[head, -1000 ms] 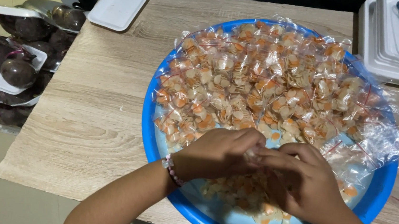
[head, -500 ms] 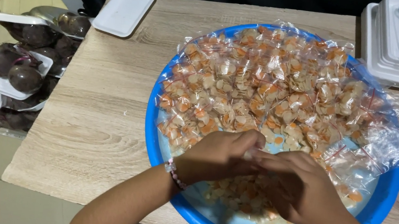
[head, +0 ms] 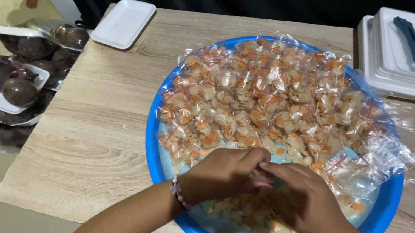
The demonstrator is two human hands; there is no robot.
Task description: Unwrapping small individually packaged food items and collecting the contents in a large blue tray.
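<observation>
Left hand and right hand pressed together over loose chips; grip hidden; filled packets beyond, in blue basin.

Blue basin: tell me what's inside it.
The blue basin holds many small clear bags of orange-and-cream pieces and a loose heap beneath the left hand and right hand. Anything between the hands is covered.

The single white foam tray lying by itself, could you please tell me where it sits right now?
In the head view, the single white foam tray lies at the far left corner of the wooden table, left of the big blue plastic basin and beyond the stacked dark purple fruit.
</observation>
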